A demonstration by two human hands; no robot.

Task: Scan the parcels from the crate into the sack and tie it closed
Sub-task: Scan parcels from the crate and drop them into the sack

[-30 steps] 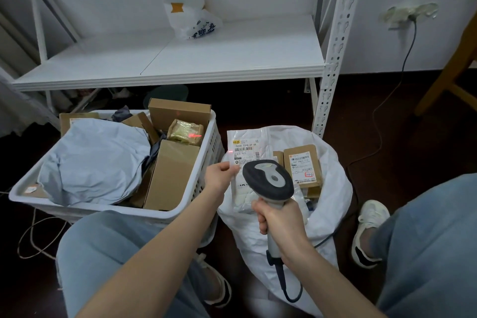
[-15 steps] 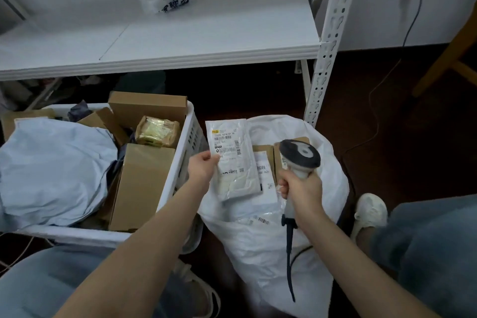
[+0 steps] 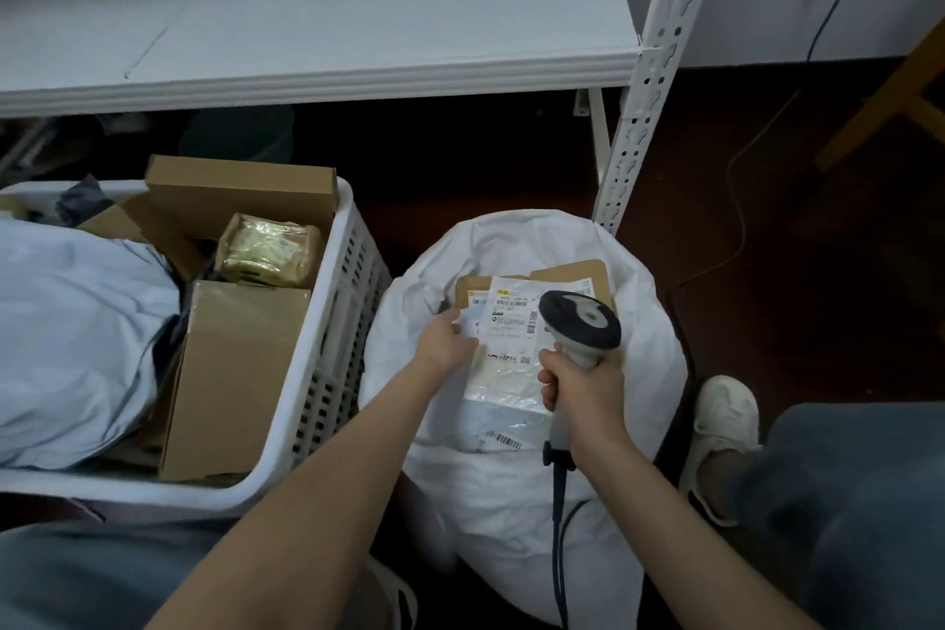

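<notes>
The white shelf [image 3: 358, 15] stood behind the sack, its perforated upright post coming down at the sack's far rim; the white slatted crate [image 3: 353, 297] sat directly left of the sack, the two almost touching. The sack [image 3: 649, 373] itself, white and crumpled, stood open on the dark floor between the person's knees. In the crate, on the side far from the sack, lay a big grey-blue mailer [image 3: 76, 338]; nearer the sack a tall cardboard box [image 3: 230, 373] leaned against the crate wall, with a flatter brown box [image 3: 240, 189] upright behind it and a yellowish wrapped packet [image 3: 266, 251] between the two. A white shoe [image 3: 726, 414] rested on the floor just right of the sack.

The flat white parcel [image 3: 506, 348], label up, was in the mouth of the sack, over brown labelled parcels [image 3: 578, 271] already inside; whether it rested on them could not be told. The left hand [image 3: 445, 343] pinched that parcel at its left edge, thumb on top. The scanner [image 3: 580, 322] hung above the sack's mouth, its dark head over the parcel's right side, its cable [image 3: 560, 527] trailing down the sack's near face; the right hand [image 3: 578, 384] had all its fingers wrapped tight round the scanner's handle.
</notes>
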